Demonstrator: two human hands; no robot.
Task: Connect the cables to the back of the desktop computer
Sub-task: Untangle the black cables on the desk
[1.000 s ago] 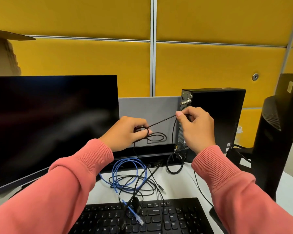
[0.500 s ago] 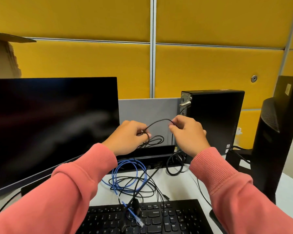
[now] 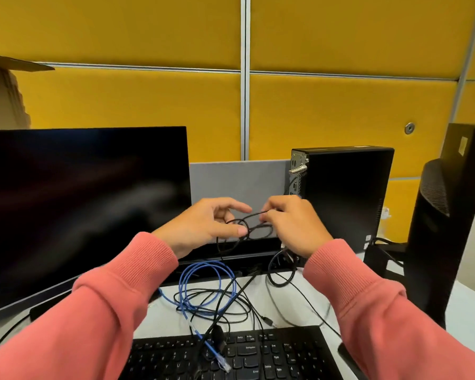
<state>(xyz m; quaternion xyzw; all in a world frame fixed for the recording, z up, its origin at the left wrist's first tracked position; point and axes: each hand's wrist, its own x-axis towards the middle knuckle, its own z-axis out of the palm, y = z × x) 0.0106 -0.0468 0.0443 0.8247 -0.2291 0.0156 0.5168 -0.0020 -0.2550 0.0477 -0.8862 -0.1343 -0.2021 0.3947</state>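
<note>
A small black desktop computer (image 3: 346, 198) stands upright at the back right of the desk, its metal rear panel (image 3: 296, 171) facing left. In front of that panel both hands work on a thin black cable (image 3: 254, 229) that forms small loops between them. My right hand (image 3: 291, 223) pinches the cable near its upper end. My left hand (image 3: 203, 226) has its fingers spread, and the loops hang against its thumb and fingertips. A coiled blue network cable (image 3: 203, 283) lies on the desk below among several black cables (image 3: 231, 305).
A dark monitor (image 3: 80, 209) fills the left side. A black keyboard (image 3: 258, 355) lies at the near edge, with the blue cable's plug (image 3: 222, 364) on it. A second monitor's back (image 3: 450, 223) stands at the right. Yellow partition panels (image 3: 340, 111) close off the rear.
My right hand has come down and left, away from the computer's rear panel, toward my left hand. The taut cable has gone slack into loops, and my left fingers have spread.
</note>
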